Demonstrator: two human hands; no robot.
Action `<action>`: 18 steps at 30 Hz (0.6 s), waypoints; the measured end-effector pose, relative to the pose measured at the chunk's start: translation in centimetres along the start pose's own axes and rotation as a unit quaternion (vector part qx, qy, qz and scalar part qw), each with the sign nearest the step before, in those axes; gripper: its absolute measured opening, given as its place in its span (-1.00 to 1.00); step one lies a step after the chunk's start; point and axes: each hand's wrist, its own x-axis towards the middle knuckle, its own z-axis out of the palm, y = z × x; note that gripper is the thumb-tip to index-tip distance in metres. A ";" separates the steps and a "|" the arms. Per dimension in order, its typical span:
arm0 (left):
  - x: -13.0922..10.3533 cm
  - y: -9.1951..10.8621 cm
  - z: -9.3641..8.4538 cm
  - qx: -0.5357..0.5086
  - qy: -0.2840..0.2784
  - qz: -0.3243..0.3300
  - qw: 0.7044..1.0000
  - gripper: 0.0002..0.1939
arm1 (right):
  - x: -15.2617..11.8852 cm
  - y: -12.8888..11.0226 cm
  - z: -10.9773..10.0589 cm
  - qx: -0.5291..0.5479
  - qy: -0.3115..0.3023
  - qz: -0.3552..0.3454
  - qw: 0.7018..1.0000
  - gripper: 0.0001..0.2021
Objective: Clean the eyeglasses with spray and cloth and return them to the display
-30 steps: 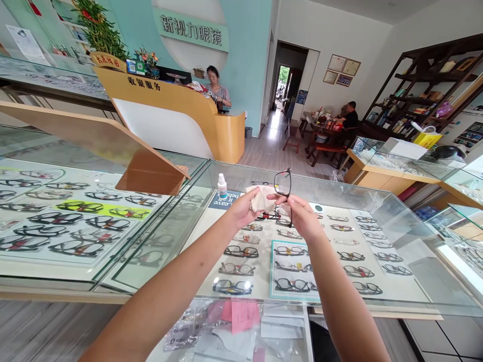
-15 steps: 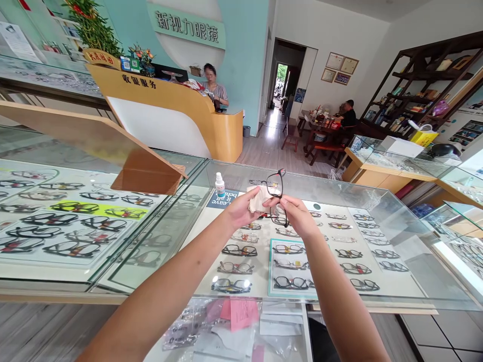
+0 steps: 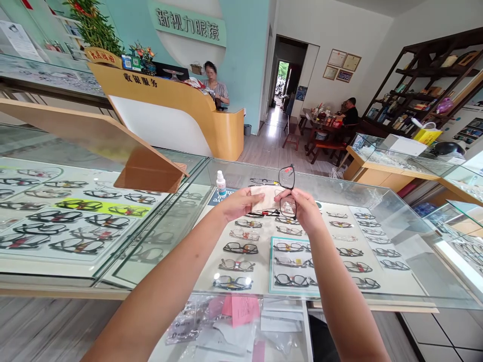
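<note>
Above the glass display counter, my right hand [image 3: 306, 208] grips a pair of dark-framed glasses [image 3: 287, 177] near the middle, with the frame turned upright. My left hand [image 3: 238, 203] pinches the left side of a pale cloth [image 3: 263, 197]. The cloth is spread flat between my hands, and its right edge reaches the fingers of my right hand beside the glasses. A small white bottle [image 3: 221, 183] stands on the glass beyond my left hand. Another pair of glasses [image 3: 264, 181] lies behind the cloth.
Rows of glasses [image 3: 240, 248] lie under the counter glass [image 3: 211, 166]. A mirror-like wooden stand [image 3: 151, 171] is on the left. Below is an open drawer [image 3: 306, 332] with papers and plastic bags. One person [image 3: 217, 90] is behind the yellow desk, another [image 3: 350, 113] sits at a far table.
My right hand has moved slightly right with the glasses. My left hand has shifted a little left, and the cloth, bunched before, is now stretched out flatter between them.
</note>
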 end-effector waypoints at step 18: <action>-0.2 0.4 0.1 -0.034 0.034 0.020 0.999 -0.65 | 0.0 -0.3 0.0 -0.001 0.018 0.006 1.000 -0.60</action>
